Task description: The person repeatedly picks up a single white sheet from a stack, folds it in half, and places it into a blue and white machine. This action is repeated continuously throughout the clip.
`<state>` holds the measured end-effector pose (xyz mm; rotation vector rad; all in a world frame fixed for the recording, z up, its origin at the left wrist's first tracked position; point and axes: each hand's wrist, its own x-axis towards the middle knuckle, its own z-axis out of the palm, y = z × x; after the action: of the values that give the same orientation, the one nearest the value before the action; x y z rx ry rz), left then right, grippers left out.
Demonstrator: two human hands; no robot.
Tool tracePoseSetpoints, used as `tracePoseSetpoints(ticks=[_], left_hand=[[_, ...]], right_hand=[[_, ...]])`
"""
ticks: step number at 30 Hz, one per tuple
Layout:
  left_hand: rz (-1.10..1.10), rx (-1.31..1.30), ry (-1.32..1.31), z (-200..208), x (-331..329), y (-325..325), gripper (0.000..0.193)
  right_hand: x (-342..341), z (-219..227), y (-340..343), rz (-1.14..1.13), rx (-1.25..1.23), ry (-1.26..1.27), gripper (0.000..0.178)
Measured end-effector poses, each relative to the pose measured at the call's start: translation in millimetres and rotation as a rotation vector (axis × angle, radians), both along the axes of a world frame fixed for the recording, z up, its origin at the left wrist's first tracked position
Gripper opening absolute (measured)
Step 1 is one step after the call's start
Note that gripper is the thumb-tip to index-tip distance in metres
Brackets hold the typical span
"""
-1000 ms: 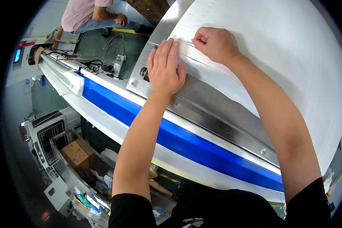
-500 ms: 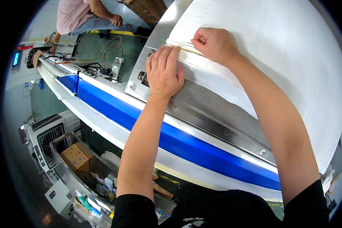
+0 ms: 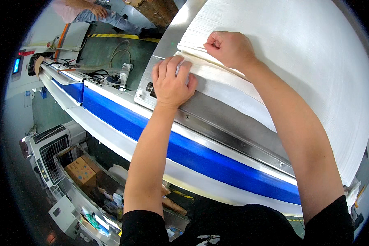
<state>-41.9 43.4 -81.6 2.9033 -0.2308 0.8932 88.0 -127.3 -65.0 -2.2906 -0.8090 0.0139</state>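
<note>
A large mass of thin white sheets (image 3: pixel 299 78) lies on a grey metal surface (image 3: pixel 217 110), its many layers showing along the edges. My left hand (image 3: pixel 172 84) has its fingers bent over the near edge of a bundle at the front, thumb resting lower on the side. Farther right, my right hand (image 3: pixel 229 49) is closed in a loose fist on the stack, beside a gap between layers. Its fingertips are turned in, and whatever they may hold is hidden.
A long blue and white panel (image 3: pixel 217 170) runs along the machine's near side. A bin with a cardboard box (image 3: pixel 80 170) and loose scraps stands lower left, near a white appliance (image 3: pixel 51 149). Cables and hoses lie at upper left, where a seated person (image 3: pixel 106 15) is partly seen.
My left hand has moved slightly toward me and left, and the gap between the front bundle and the stack is wider. My right hand has barely shifted. The other person has changed posture.
</note>
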Motion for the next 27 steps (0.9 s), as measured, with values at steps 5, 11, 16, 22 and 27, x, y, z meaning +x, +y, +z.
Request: tracePoseSetpoints(ticks=[5,11,16,22,27], left_hand=[[-0.326,0.117,0.131,28.6,8.3,22.2,0.031],[-0.356,0.230,0.532,50.9,7.4,39.5,0.046],[-0.244,0.477,0.799,89.8,17.1,0.8,0.055],[0.066,0.926,1.105,79.5,42.8,-51.6,0.056],[0.107,0.674,0.977,49.8,54.8,-28.4,0.020]], right_hand=[[-6.9,6.0,-1.0,-0.036,0.024,0.066,0.018],[-115.6,44.6,-51.1,-0.109,-0.092,0.094,0.022],[-185.1,29.8,-215.8,-0.477,-0.271,-0.009,0.024],[-257.7,33.2,-471.4,-0.691,-0.722,0.090,0.028],[-302.4,34.3,-641.9,-0.775,-0.705,0.050,0.029]])
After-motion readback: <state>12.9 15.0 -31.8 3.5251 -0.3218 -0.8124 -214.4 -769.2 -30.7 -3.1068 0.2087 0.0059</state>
